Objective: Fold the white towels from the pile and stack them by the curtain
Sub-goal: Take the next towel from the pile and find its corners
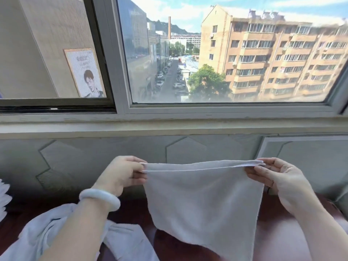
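Note:
A white towel [203,200] hangs in the air in front of me, doubled over so that two edges run together along its top. My left hand [122,174] pinches its top left corner and my right hand [275,176] pinches its top right corner, stretching the top edge level. The towel's lower end dangles above the dark red surface [273,238]. A loose pile of white towels [56,230] lies crumpled at the lower left, partly hidden under my left forearm.
A wide window [216,53] with a pale sill [169,127] fills the wall ahead, above a grey hexagon-patterned panel [75,162]. A white feathery object [3,196] pokes in at the left edge. A white bangle [99,198] sits on my left wrist.

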Demonstrator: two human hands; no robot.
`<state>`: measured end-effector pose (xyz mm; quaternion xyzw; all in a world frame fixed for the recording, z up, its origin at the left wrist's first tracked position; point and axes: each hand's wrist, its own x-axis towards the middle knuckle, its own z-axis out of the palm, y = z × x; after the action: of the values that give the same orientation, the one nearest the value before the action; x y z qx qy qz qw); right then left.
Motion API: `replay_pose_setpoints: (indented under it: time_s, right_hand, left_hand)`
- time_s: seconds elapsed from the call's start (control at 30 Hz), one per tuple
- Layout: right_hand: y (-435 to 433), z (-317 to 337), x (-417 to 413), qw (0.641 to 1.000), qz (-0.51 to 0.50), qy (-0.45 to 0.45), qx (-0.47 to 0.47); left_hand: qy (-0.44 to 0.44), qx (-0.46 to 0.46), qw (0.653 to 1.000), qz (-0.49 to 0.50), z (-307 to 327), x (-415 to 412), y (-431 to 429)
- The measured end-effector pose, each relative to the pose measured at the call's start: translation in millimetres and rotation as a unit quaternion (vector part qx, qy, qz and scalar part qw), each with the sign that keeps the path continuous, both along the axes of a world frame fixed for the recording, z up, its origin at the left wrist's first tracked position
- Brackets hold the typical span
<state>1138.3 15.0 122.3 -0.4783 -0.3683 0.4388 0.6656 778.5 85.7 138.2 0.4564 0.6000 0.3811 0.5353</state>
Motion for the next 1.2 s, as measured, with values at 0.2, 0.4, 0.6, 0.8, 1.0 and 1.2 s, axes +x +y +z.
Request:
replay_pose_setpoints:
  time_s: [0.2, 0.4, 0.6, 0.8, 1.0, 1.2]
  right_hand:
    - [3.0, 20.9, 8.2, 0.995, 0.015, -0.059, -0.076]
    - [-7.2, 30.9, 10.8, 0.991, 0.015, -0.062, -0.115]
    - [-14.1, 54.7, 19.2, 0.991, 0.025, -0.104, -0.078]
    - [22.7, 0.6, 20.5, 0.984, -0.009, -0.081, -0.157]
    - [54.1, -21.2, 26.3, 0.992, -0.021, -0.041, -0.12]
    - [16.6, 9.0, 28.0, 0.998, -0.029, -0.012, -0.048]
  left_hand:
    - [0.223, 0.045, 0.972, -0.062, 48.1, -1.1, 23.4]
    - [0.176, 0.019, 0.981, -0.079, 68.7, -3.4, 18.2]
    - [0.131, 0.029, 0.985, -0.112, 90.3, -9.9, 10.3]
    - [0.118, -0.032, 0.987, -0.1, 42.2, 1.1, 30.4]
    - [0.077, 0.021, 0.996, -0.043, 26.7, 18.9, 44.8]
    - [-0.009, 0.102, 0.994, -0.044, 42.6, 14.7, 8.4]
